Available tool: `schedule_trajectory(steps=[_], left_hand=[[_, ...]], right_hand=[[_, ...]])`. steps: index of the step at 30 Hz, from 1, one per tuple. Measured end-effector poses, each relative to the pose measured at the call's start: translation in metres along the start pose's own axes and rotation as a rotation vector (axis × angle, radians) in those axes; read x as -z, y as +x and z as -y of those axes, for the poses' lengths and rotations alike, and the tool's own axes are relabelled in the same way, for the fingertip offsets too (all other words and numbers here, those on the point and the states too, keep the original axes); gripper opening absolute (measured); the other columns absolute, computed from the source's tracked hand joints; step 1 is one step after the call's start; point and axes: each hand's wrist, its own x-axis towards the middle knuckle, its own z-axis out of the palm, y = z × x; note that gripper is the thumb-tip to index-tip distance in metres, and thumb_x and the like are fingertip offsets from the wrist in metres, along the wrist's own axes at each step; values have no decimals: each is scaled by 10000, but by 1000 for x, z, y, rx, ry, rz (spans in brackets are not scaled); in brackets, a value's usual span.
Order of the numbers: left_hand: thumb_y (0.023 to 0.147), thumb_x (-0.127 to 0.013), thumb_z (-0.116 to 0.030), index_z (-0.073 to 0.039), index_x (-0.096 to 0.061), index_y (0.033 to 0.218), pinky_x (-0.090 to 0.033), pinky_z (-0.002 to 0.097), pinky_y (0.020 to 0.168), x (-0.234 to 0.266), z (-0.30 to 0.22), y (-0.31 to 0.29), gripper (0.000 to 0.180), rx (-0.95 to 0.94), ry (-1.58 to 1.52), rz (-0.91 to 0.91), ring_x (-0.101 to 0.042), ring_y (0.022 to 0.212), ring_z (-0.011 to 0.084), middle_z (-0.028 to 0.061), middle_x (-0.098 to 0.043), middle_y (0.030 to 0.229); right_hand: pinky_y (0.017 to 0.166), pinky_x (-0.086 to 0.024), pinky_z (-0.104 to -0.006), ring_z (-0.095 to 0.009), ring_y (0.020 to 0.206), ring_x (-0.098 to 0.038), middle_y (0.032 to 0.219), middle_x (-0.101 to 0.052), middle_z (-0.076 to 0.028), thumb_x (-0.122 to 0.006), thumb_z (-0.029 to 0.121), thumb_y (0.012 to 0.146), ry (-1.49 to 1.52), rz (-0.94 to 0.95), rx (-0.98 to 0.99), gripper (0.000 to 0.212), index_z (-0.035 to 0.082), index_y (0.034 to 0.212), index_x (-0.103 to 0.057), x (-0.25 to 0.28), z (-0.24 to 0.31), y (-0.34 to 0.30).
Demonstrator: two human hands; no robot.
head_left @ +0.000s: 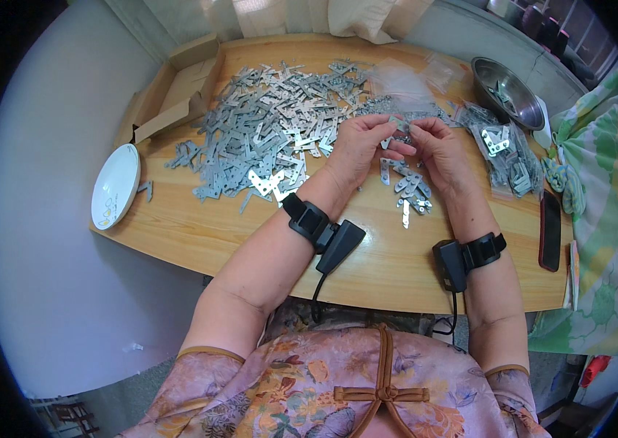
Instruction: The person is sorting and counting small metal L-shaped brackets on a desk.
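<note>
Both my hands meet over the right half of the wooden table (462, 270), fingertips nearly touching. My left hand (356, 146) and my right hand (437, 146) pinch a small flat metal corner bracket (399, 125) between thumbs and fingers; its lower part is hidden by the fingers. Just below them lies a small heap of grey brackets (412, 191). To the left spreads a large pile of loose L-shaped metal brackets (250, 142). Small metal pieces (418, 111), perhaps screws, lie behind my hands, too fine to make out.
Clear plastic bags (400, 84) lie at the back. On the right are filled bags of brackets (517, 164), a steel bowl (480, 73) and a dark phone (550, 232). An open cardboard box (178, 87) and a white dish (118, 182) stand along the left edge.
</note>
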Motion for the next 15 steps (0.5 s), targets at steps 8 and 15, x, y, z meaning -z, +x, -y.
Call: schedule_trajectory(steps=[8,15], left_hand=[[830,-534,-105,9,-544,1024,-517,236,560,0,0,0,226,4,2,8,-637,718,222,121,-609,874],[828,-541,-109,11,-544,1023,-517,239,558,-1,0,-1,230,1,6,5,-636,717,219,122,-608,884]], right_hand=[[578,-444,-223,-108,641,-535,759,-568,-17,-631,94,768,8,36,9,115,53,853,-566,3,1,3],[576,-423,-204,-89,643,-528,737,-570,-12,-640,92,758,-168,4,94,109,37,829,-578,2,2,1]])
